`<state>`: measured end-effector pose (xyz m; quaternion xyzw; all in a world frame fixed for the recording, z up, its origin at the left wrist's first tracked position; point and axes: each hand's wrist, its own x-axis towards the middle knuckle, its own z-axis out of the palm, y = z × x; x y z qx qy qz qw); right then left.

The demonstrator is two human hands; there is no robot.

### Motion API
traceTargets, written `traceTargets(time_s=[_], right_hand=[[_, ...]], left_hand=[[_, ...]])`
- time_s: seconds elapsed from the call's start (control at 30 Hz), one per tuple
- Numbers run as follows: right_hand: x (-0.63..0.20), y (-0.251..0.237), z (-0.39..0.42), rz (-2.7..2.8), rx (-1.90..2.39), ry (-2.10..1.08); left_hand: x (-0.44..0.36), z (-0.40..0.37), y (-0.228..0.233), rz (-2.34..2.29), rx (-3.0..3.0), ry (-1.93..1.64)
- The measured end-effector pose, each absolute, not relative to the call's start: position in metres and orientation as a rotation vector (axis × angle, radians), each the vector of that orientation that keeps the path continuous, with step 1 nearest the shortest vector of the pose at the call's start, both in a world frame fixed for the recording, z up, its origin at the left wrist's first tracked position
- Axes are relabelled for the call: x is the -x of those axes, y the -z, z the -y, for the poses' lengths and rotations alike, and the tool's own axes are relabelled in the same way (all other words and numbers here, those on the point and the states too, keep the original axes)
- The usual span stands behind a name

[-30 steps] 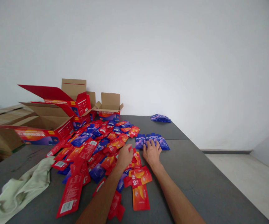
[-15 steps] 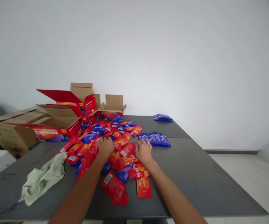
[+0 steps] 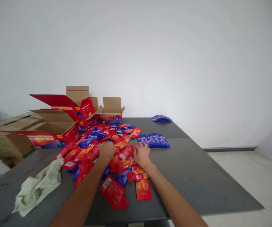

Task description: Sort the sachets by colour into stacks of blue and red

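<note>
Crumpled pale-green cloth (image 3: 39, 186) and open red cardboard cartons (image 3: 51, 140) lie left of the left grip (image 3: 106, 152), itself on heaped glossy red-and-blue pouches (image 3: 125, 153), right grip (image 3: 142, 154) alongside; whether either's closed I can't tell. Purple-blue pouches (image 3: 154, 141) sit just past the right grip; rightward, dark-grey table (image 3: 188, 183) reaches its edge.

Packing workroom, apparently: white wall (image 3: 197, 63); dark table (image 3: 185, 176), where open printed cartons (image 3: 71, 132) stand toward the far left corner and pouches (image 3: 121, 144) lie heaped; brown cardboard boxes (image 3: 10, 145) beyond its left edge.
</note>
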<state>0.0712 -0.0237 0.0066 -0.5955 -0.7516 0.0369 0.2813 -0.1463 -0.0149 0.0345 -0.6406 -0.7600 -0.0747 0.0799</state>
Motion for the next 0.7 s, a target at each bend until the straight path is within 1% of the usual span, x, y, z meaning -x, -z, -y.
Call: traceTargets(time_s=[0.27, 0.43, 0.6, 0.7], right_hand=[[-0.078, 0.001, 0.021, 2.009, 1.583, -0.144], [-0.081, -0.001, 0.02, 1.997, 1.583, -0.146], [-0.08, 0.002, 0.016, 2.002, 1.523, -0.166], [-0.079, 0.002, 0.014, 1.972, 1.424, -0.195]], left_hand=[[0.143, 0.016, -0.028, 2.239, 1.947, 0.141], [0.137, 0.017, -0.037, 2.237, 1.903, 0.153], [0.12, 0.02, -0.056, 2.116, 1.863, 0.369], [0.109, 0.023, -0.067, 1.994, 1.912, 0.625]])
